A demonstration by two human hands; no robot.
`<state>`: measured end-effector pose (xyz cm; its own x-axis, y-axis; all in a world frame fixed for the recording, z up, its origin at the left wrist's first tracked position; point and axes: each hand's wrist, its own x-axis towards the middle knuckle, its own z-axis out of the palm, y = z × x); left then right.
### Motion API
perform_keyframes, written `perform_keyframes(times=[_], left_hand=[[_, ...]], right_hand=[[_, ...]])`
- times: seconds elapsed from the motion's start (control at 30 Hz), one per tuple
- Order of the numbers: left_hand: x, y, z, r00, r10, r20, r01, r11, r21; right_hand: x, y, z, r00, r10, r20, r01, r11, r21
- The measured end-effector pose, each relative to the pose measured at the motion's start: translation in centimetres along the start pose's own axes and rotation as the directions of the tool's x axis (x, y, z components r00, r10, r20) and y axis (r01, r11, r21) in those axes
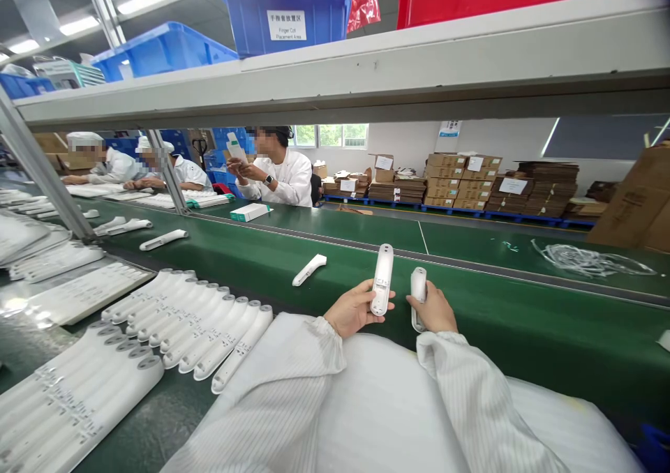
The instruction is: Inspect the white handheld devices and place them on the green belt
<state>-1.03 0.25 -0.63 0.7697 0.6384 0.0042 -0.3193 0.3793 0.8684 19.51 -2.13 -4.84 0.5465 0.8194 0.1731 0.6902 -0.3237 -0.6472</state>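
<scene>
My left hand grips a long white handheld device shell, held upright above the green conveyor belt. My right hand is wrapped around a second, shorter white device part, close beside the first. Both sleeves are white. A lone white thermometer-shaped device lies on the belt just left of my hands. Several white shells lie in a row at my left.
More rows of white shells fill the left bench. Across the belt, a person in white holds a device; two others sit further left. A white box, tangled plastic, stacked cartons and blue bins overhead.
</scene>
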Motion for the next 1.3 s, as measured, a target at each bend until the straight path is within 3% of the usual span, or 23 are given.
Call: perform_keyframes(times=[0.07,0.2,0.27,0.33,0.4,0.47,0.57,0.67,0.73,0.77,0.83,0.9,0.97,1.1,1.3], left_hand=[[0.0,-0.1,0.2,0.999,0.005,0.037,-0.005,1.0,-0.004],[-0.1,-0.2,0.3,0.997,0.007,0.074,-0.007,1.0,0.004],[-0.1,-0.1,0.4,0.996,0.009,0.084,-0.01,1.0,0.016],[-0.1,-0.1,0.5,0.996,0.013,0.087,-0.017,0.999,0.04],[0.0,-0.2,0.6,0.997,0.034,0.063,-0.04,0.995,0.09],[0.3,-0.6,0.8,0.995,0.097,-0.006,-0.094,0.977,0.193],[1.1,-1.5,1.1,0.962,0.245,-0.117,-0.179,0.895,0.408],[1.7,-1.7,0.8,0.929,0.335,-0.158,-0.193,0.803,0.564],[1.7,-1.2,0.1,0.878,0.435,-0.2,-0.178,0.684,0.708],[1.7,-0.9,-0.5,0.83,0.512,-0.223,-0.142,0.581,0.801],[1.4,-0.1,-2.0,0.705,0.659,-0.263,0.034,0.339,0.94],[1.1,0.4,-3.7,0.631,0.691,-0.354,0.279,0.223,0.934],[0.9,0.7,-5.2,0.644,0.583,-0.495,0.393,0.303,0.868],[1.0,0.6,-6.8,0.69,0.355,-0.631,0.275,0.678,0.682],[1.5,0.9,-5.8,0.717,0.199,-0.668,0.178,0.874,0.452]], right_hand=[[0.3,0.8,0.1,0.999,-0.026,0.045,0.031,0.992,-0.124],[-0.1,0.8,-0.2,0.998,-0.05,0.022,0.053,0.988,-0.148],[-0.7,-0.3,-0.5,0.992,-0.111,-0.06,0.109,0.993,-0.04],[-1.4,-1.9,-0.8,0.978,-0.167,-0.128,0.193,0.955,0.227],[-2.2,-3.7,-0.9,0.987,-0.138,-0.086,0.162,0.801,0.576],[-3.0,-5.3,-0.8,0.993,-0.121,-0.001,0.074,0.604,0.794],[-3.8,-6.5,-0.7,0.985,-0.141,0.102,-0.043,0.373,0.927],[-4.1,-6.4,-1.0,0.942,-0.197,0.273,-0.241,0.169,0.956],[-4.1,-6.1,-1.5,0.898,-0.207,0.388,-0.384,0.065,0.921],[-4.1,-5.9,-1.8,0.878,-0.199,0.435,-0.438,0.029,0.898],[-4.0,-5.6,-2.3,0.847,-0.196,0.495,-0.506,-0.012,0.862],[-4.0,-5.4,-2.7,0.83,-0.23,0.508,-0.525,-0.018,0.851],[-4.1,-5.4,-2.9,0.829,-0.27,0.489,-0.508,0.003,0.862],[-4.3,-5.3,-3.0,0.85,-0.295,0.437,-0.428,0.099,0.898],[-4.2,-5.1,-2.7,0.87,-0.255,0.422,-0.389,0.171,0.905]])
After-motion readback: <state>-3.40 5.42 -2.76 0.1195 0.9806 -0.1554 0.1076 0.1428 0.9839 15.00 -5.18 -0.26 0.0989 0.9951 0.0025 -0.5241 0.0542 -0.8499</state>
